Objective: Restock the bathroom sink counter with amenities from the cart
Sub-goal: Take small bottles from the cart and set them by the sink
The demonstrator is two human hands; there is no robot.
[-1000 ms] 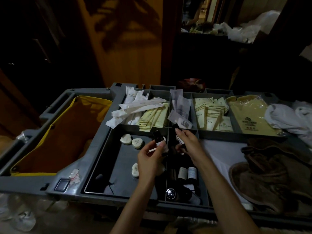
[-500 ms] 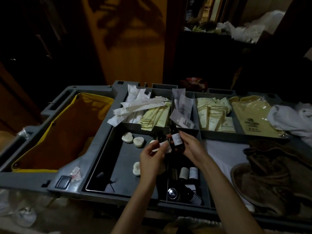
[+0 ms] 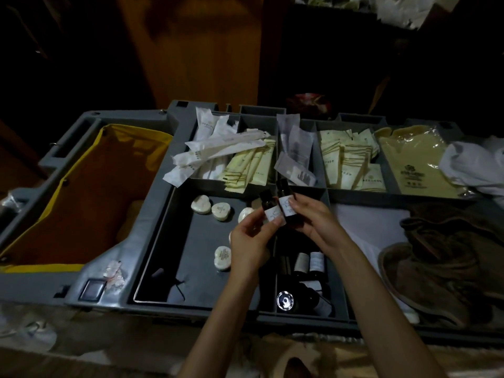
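Bottles are being held one in each hand above the grey amenity cart (image 3: 152, 195). The left hand (image 3: 252, 241) is pinching a small dark bottle (image 3: 268, 208) with a white label between thumb and fingertips, and the bottle is standing upright. The right hand (image 3: 313, 218) is gripping a second dark bottle (image 3: 285, 200), also white-labelled, with fingers curled round its lower body. This second bottle is sitting slightly higher and just beside the first; contact between the two cannot be confirmed.

Directly below the right hand, in a narrow compartment, spare bottles (image 3: 301, 261) are lying with pale labels up. A silver-capped bottle (image 3: 285, 300) is lying nearer the person.

To the left of the left hand, in a wide shallow tray, heart-shaped soaps (image 3: 222, 211) are lying scattered. One further soap (image 3: 222, 258) is lying just beside the left wrist.

Beyond both hands, the far row of compartments is holding long white sachets (image 3: 218, 148), pale yellow sachets (image 3: 251, 167), grey sachets (image 3: 296, 148) and cream packets (image 3: 349, 165).

Further right of the right hand, a yellow plastic bag (image 3: 414, 162) with a printed logo is lying flat, and a white cloth (image 3: 469, 165) is overlapping its edge. Brown towels (image 3: 450, 255) are lying bunched to the right of the right forearm.

Well to the left of the left hand, a yellow-rimmed waste bag (image 3: 81, 200) is hanging open in the cart frame.
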